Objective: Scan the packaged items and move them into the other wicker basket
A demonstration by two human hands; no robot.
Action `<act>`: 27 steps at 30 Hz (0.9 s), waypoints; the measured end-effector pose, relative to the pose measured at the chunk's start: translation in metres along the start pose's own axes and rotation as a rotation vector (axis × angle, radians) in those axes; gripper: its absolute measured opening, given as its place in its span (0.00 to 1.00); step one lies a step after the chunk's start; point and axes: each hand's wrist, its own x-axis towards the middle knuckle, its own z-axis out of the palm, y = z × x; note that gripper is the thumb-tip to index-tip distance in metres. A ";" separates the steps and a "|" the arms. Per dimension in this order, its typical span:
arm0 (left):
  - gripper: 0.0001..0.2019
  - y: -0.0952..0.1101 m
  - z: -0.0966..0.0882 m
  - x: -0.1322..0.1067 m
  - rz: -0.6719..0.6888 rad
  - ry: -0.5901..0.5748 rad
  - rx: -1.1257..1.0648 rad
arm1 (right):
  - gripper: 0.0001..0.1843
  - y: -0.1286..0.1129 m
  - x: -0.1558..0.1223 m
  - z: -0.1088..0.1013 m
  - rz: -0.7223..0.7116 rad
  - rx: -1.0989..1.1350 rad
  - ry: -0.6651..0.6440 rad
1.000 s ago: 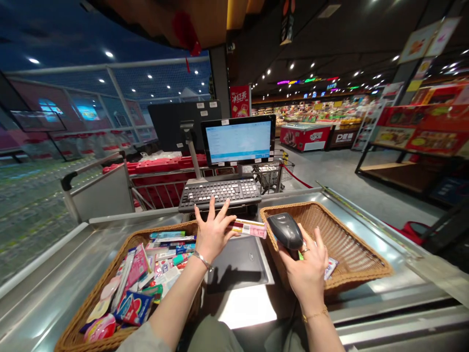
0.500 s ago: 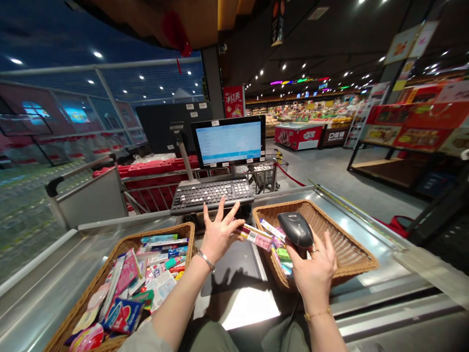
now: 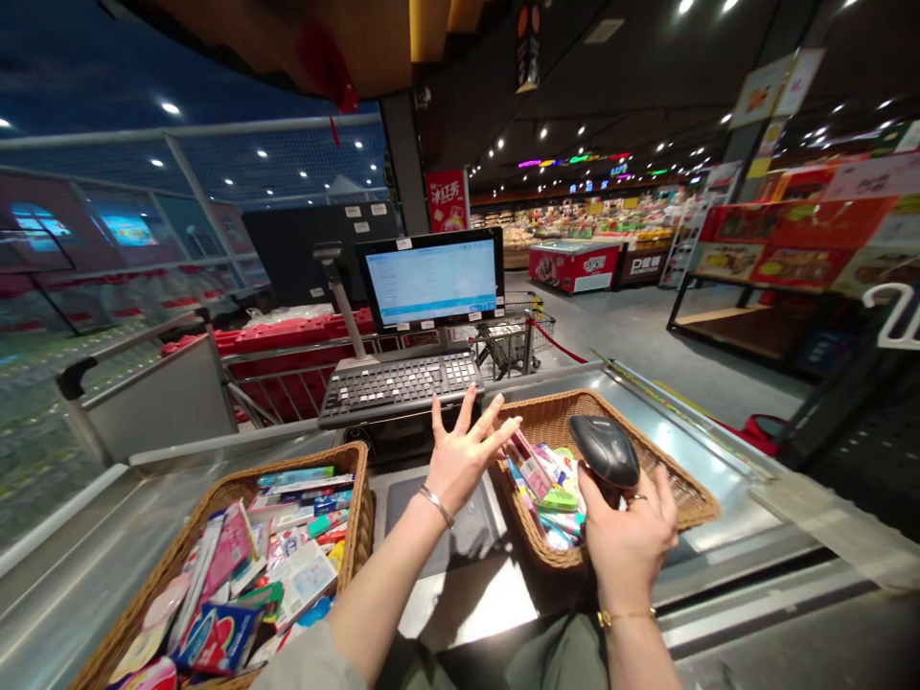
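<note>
My right hand grips a black barcode scanner by its handle, over the right wicker basket. Spread fingers show on my left hand, which hovers at that basket's left rim with nothing held. Just beyond its thumb, a pink and white box rests on other small packages in the basket; I cannot tell whether a fingertip touches it. Several toothpaste-like boxes and bright packets fill the left wicker basket, among them a blue and red packet.
A keyboard and a lit monitor stand behind the hands. Both baskets sit on a metal counter. Shopping carts are beyond it, and a shelf of red boxes is at right.
My left hand has let go of the pink and white box, which now lies in the right basket. The scanner has shifted slightly right in my right hand. The view has turned a little.
</note>
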 end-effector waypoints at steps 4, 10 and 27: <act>0.27 0.010 -0.001 0.003 -0.063 -0.016 0.030 | 0.25 0.002 0.001 0.000 0.007 -0.010 -0.003; 0.30 0.003 -0.016 -0.014 -0.154 -0.071 0.023 | 0.24 -0.001 -0.003 0.002 -0.031 0.000 -0.013; 0.36 -0.031 -0.041 -0.100 -0.337 -0.191 0.066 | 0.19 -0.045 -0.046 0.021 -0.218 0.216 -0.297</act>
